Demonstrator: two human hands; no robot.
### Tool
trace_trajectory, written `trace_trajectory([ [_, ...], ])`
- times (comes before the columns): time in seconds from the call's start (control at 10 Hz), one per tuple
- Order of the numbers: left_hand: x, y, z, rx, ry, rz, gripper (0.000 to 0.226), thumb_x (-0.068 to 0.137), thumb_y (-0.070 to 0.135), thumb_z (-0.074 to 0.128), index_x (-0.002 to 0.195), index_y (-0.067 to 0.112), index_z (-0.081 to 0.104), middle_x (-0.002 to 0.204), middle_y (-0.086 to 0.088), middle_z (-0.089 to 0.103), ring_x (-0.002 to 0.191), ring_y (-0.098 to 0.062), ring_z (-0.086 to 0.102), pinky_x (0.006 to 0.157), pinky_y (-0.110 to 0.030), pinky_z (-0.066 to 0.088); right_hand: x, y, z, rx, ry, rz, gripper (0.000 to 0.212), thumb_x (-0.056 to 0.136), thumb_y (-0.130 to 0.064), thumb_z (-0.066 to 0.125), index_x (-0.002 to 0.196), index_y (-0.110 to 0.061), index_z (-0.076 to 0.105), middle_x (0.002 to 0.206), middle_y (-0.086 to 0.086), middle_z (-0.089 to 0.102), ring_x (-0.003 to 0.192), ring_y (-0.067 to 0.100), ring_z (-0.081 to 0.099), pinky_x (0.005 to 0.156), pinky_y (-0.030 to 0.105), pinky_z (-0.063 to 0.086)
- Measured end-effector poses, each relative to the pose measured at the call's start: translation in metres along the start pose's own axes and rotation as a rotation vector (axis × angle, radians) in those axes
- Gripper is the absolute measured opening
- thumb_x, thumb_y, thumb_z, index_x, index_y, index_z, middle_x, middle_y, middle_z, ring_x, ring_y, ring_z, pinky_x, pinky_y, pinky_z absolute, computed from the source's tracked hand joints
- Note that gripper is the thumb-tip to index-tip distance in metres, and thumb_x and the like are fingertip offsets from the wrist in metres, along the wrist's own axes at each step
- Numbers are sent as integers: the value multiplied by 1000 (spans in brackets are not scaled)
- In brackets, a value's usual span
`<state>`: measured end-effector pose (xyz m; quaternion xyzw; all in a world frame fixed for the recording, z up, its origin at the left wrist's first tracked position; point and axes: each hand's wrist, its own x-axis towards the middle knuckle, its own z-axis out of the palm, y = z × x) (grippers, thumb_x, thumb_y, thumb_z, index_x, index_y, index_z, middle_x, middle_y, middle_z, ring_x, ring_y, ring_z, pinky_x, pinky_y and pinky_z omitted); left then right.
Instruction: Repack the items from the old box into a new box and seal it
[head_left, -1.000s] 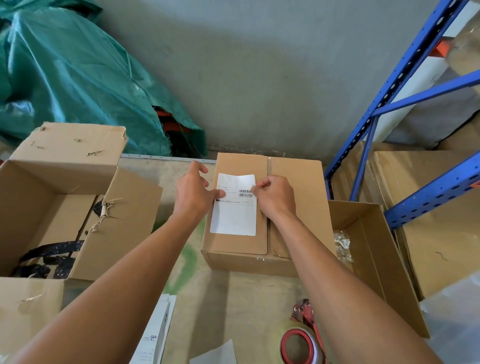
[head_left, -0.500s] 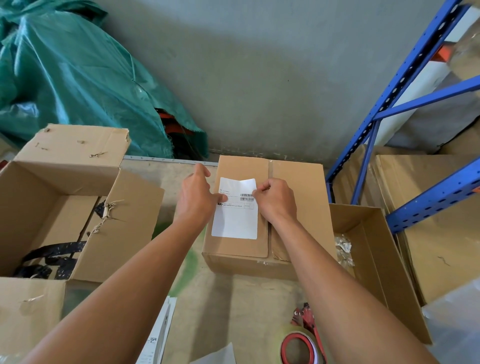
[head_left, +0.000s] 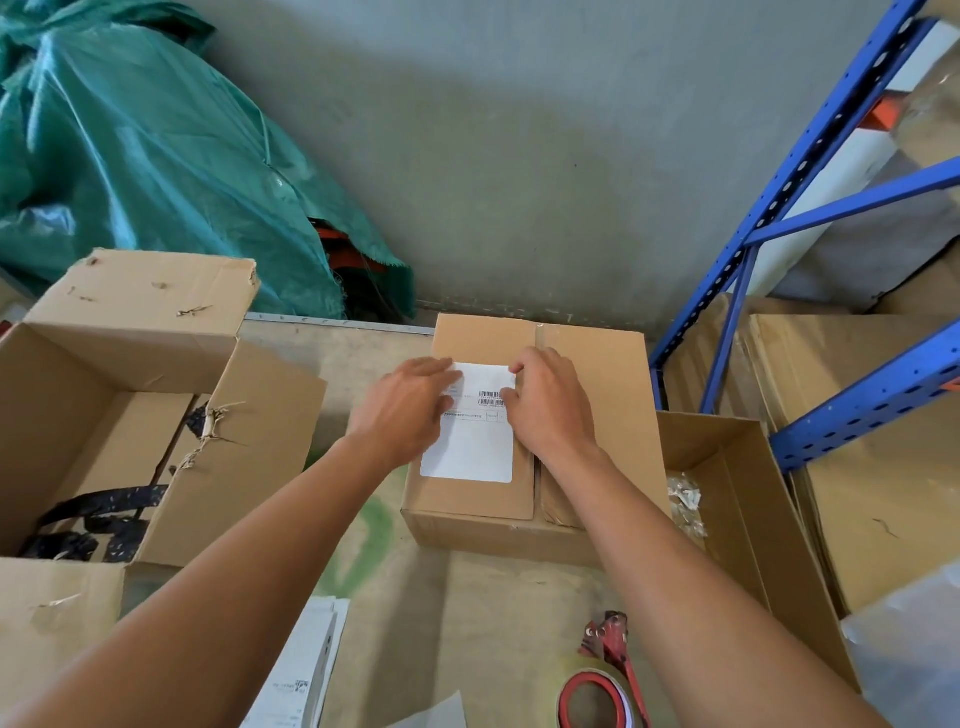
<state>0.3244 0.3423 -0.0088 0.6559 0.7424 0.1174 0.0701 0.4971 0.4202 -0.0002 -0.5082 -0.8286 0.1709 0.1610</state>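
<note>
The new box (head_left: 597, 374) stands closed in the middle of the table, a tape strip along its centre seam. A white shipping label (head_left: 470, 447) with a barcode lies on its left flap. My left hand (head_left: 405, 410) presses flat on the label's upper left part with straight fingers. My right hand (head_left: 548, 400) rests on the label's upper right edge, fingers extended. The old box (head_left: 104, 395) stands open at the left, torn at one flap, with black strapping (head_left: 98, 514) inside.
A tape dispenser (head_left: 605, 680) with a red core lies at the near edge. Papers (head_left: 306, 670) lie near the front. An open carton (head_left: 737, 525) holding crumpled plastic sits right of the new box. Blue racking (head_left: 779, 208) with flat cardboard stands right. A green tarp (head_left: 130, 156) is behind.
Both hands went from pinching the label's top corners to lying flat on it. My left hand slid onto the label's upper left; the label now lies flat on the flap.
</note>
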Motion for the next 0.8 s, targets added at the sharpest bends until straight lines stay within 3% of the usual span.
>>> trace_trajectory([
  [0.1,-6,-12,6,66,-132,90,54,108,34,36,158,17,28,166,2,27,154,-20,20,122,-43,29,1,8,1,-119,-101,-243,32,99,-23,59,129,-14,62,140,0,57,132,24,44,104,41,41],
  [0.2,-9,-16,4,122,-275,89,66,107,49,23,162,19,4,170,4,0,157,-18,0,126,-49,13,-1,16,2,-230,-237,-332,53,104,-42,47,147,-11,47,158,3,42,150,24,25,119,48,27],
  [0.3,-11,-19,0,149,-364,81,81,100,67,19,160,23,-13,167,7,-17,156,-19,-9,126,-52,3,-7,18,-1,-288,-373,-319,79,102,-60,36,162,-12,17,171,3,10,157,20,0,126,48,6],
  [0.5,-8,-24,-8,203,-439,86,124,70,99,25,158,24,-21,164,8,-25,155,-23,-13,124,-58,2,-11,17,-7,-335,-465,-314,111,85,-85,38,163,-16,1,171,4,-7,157,18,-12,125,53,-5],
  [0.6,-6,-22,-16,258,-456,83,143,55,106,33,158,22,-21,164,6,-25,155,-24,-14,124,-60,2,-17,14,-16,-330,-486,-293,115,81,-85,46,164,-17,4,171,4,-6,157,18,-11,125,54,-6],
  [0.7,-9,-20,-31,217,-461,8,145,55,104,41,159,22,-19,165,3,-21,155,-24,-12,125,-57,2,-25,13,-32,-232,-469,-249,100,90,-70,53,164,-17,12,171,2,0,157,18,-6,126,55,1],
  [0.8,-37,-19,-32,31,-217,-39,110,80,90,36,163,23,6,169,5,6,156,-18,8,125,-45,16,-38,15,-66,31,-262,-180,67,102,-46,49,160,-20,29,169,0,22,156,16,14,126,48,16],
])
